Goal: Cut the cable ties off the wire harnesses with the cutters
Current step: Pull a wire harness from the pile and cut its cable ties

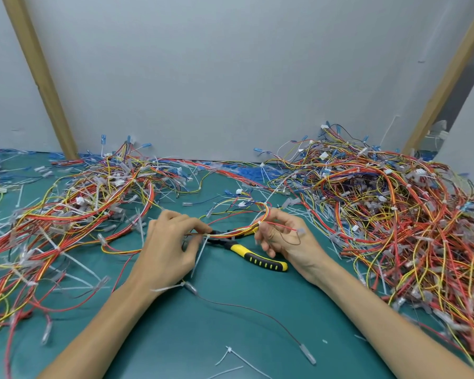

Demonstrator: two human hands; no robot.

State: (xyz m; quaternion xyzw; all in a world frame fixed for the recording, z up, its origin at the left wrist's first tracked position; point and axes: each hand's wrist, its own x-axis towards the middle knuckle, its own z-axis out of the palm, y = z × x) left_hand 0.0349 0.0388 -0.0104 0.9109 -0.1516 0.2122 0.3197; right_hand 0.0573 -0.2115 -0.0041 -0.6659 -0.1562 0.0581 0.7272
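A wire harness [231, 233] of red, yellow and white wires is stretched between my two hands above the green mat. My left hand [170, 242] pinches it at its left end, where a white cable tie [201, 248] hangs down. My right hand [281, 236] holds the harness at another white tie, with thin red and brown wires looping over the palm. The cutters [257, 257], with yellow and black handles, lie on the mat under the harness between my hands; neither hand holds them. Their jaws are partly hidden behind the wires.
A big tangled pile of harnesses [394, 209] fills the right side. Another pile [80, 203] spreads over the left. Cut white ties [230, 356] and a loose brown wire [257, 313] lie on the mat [216, 337] near me. A grey wall [230, 77] stands behind.
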